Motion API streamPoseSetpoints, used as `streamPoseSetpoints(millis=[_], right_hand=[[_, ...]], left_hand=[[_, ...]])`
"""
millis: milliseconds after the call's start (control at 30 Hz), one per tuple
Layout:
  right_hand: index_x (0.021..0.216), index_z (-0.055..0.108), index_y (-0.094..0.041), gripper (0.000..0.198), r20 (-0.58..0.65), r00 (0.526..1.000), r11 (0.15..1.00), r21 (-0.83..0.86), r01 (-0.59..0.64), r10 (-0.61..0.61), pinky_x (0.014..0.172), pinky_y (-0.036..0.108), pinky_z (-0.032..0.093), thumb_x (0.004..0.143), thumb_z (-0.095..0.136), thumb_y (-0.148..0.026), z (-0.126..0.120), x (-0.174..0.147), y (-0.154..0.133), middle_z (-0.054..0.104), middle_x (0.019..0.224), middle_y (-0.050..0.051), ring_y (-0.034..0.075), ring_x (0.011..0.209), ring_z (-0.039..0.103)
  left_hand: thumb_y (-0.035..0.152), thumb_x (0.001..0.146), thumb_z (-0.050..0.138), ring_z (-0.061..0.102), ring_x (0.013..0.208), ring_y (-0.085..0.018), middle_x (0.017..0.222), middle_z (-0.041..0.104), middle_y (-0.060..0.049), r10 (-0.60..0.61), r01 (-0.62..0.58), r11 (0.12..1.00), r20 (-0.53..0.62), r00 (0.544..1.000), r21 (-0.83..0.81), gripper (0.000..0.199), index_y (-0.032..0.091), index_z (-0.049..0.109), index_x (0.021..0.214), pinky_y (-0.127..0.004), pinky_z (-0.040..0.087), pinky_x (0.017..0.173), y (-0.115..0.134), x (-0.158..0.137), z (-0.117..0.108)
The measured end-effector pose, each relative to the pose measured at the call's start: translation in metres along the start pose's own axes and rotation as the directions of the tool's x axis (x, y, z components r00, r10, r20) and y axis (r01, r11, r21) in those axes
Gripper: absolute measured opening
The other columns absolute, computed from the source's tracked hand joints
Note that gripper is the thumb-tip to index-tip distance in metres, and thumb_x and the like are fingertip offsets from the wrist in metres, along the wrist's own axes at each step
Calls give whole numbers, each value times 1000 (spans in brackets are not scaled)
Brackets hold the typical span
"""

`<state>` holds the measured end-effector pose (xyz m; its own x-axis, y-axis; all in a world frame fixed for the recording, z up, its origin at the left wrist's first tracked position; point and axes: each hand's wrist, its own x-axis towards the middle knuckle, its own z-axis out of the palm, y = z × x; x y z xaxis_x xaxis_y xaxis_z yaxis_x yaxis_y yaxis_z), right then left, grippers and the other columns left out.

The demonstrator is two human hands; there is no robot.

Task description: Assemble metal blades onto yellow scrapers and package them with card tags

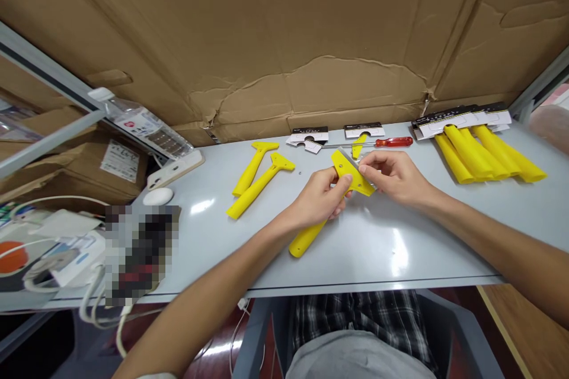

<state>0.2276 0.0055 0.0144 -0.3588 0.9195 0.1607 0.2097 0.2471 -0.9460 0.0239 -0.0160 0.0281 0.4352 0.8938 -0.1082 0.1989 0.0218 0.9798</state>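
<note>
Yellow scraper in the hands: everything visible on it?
The yellow scraper looks like moulded plastic: a long handle widening to a flat T-shaped head with a small hole. It is held tilted above the grey table, handle end low. The left hand grips its neck; the right hand pinches the head's edge.

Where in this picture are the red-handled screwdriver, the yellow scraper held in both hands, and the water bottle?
red-handled screwdriver [393, 142]: head view, on its red handle.
yellow scraper [351, 174]: head view, on its flat head between the hands.
water bottle [144, 125]: head view, on its clear body near the label.
</note>
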Motion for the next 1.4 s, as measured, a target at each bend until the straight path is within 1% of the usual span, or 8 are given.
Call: streamPoseSetpoints(millis=[167, 267, 400, 533, 667, 800, 1167, 1400], right_hand=[[92, 69, -11, 50, 0, 999, 999, 4, -33, 33, 56, 19, 39, 87, 68, -61, -8, 5, -3, 61, 70, 3, 4, 60, 49], [89, 69, -12, 48, -109, 991, 996, -4, -84, 83, 52, 21, 35, 89, 64, -60, -21, 11, -3, 55, 60, 1, 4, 52, 44], [89, 73, -12, 35, -268, 961, 965, -264, -1, -72, 64, 21, 41, 92, 62, -44, -37, 18, 7, 69, 82, 6, 6, 65, 53], [98, 78, -14, 25, -102, 971, 805, -582, 116, -214, 73, 22, 41, 90, 59, -29, -40, 22, 25, 72, 89, 5, 6, 68, 53], [111, 79, -19, 32, 65, 982, 705, -688, 173, -177, 81, 23, 42, 87, 57, -21, -39, 22, 36, 72, 102, 6, 10, 85, 60], [116, 78, -20, 35, 172, 979, 673, -711, 203, -114, 84, 25, 44, 88, 56, -22, -40, 20, 37, 70, 112, 7, 12, 92, 62], [116, 79, -22, 34, 109, 989, 685, -713, 149, -102, 79, 23, 41, 90, 57, -24, -40, 22, 41, 70, 107, 7, 10, 87, 60], [119, 78, -27, 32, 185, 973, 627, -744, 232, -141, 81, 24, 39, 97, 56, -35, -28, 15, 44, 67, 111, 8, 14, 97, 59]], left_hand=[[48, 96, 63, 46, 42, -6, 71, 58, 1, 1, -2, 1000, -23, 1000, -21, 33, 18, 54, 85, -21, 35, 38, 1, 2, -6], [41, 98, 60, 45, 42, -5, 70, 56, 2, -24, 20, 999, -117, 993, -33, 30, 18, 51, 81, -20, 35, 38, 3, 5, -15], [33, 100, 58, 44, 42, -4, 71, 57, 2, -58, 50, 998, -204, 977, -45, 25, 18, 51, 81, -19, 35, 39, 7, 8, -21], [28, 103, 51, 45, 42, -5, 72, 58, 1, -93, 92, 996, -236, 967, -14, 23, 18, 49, 81, -19, 35, 39, 9, 10, -20], [26, 105, 45, 43, 41, -5, 61, 51, 5, -89, 105, 992, -216, 972, 64, 26, 18, 49, 80, -18, 35, 40, 9, 10, -20], [25, 105, 46, 44, 41, -5, 62, 51, 5, -57, 78, 991, -188, 981, 107, 26, 18, 49, 80, -19, 35, 40, 6, 10, -22], [25, 100, 51, 45, 41, -7, 58, 51, 5, -23, 42, 990, -143, 989, 136, 21, 19, 50, 80, -20, 35, 41, 1, 10, -23], [29, 101, 50, 46, 41, -8, 52, 52, 4, -25, 52, 973, -120, 993, 225, 21, 19, 51, 83, -20, 36, 42, -1, 10, -22]])
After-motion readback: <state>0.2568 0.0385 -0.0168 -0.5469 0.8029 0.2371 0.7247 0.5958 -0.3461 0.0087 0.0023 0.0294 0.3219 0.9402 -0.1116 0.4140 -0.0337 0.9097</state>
